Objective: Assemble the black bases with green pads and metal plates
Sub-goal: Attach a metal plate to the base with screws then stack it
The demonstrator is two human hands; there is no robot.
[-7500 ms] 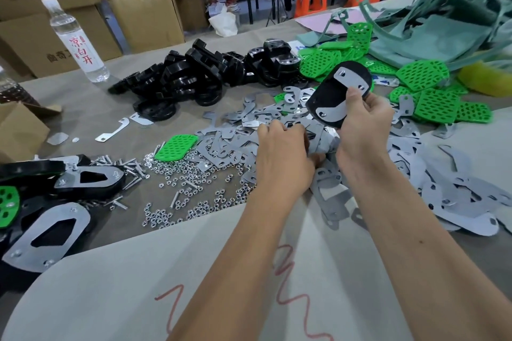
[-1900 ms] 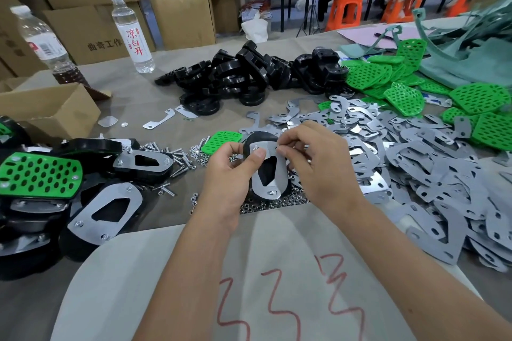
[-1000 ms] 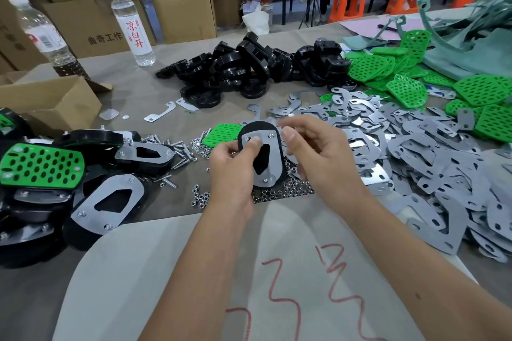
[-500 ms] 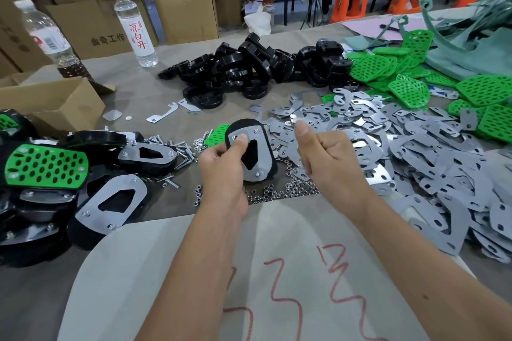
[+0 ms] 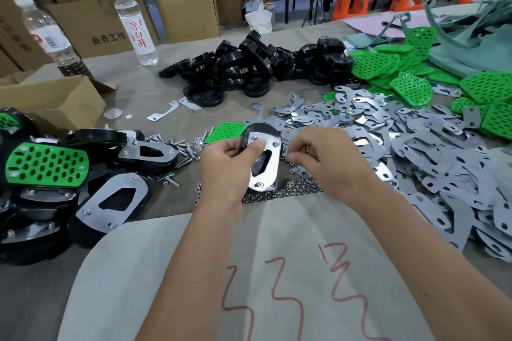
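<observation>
Above nut pile [image 5: 279,194], left hand [image 5: 225,165] gripping plated base [image 5: 263,160], right hand [image 5: 329,163] beside

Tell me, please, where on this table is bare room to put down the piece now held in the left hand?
The pale sheet under the forearms is bare. Another bare strip lies between the cardboard box and the black bases. Crowded: metal plates at right, finished units at left, nuts by the right hand. The left hand holds the assembly.
</observation>
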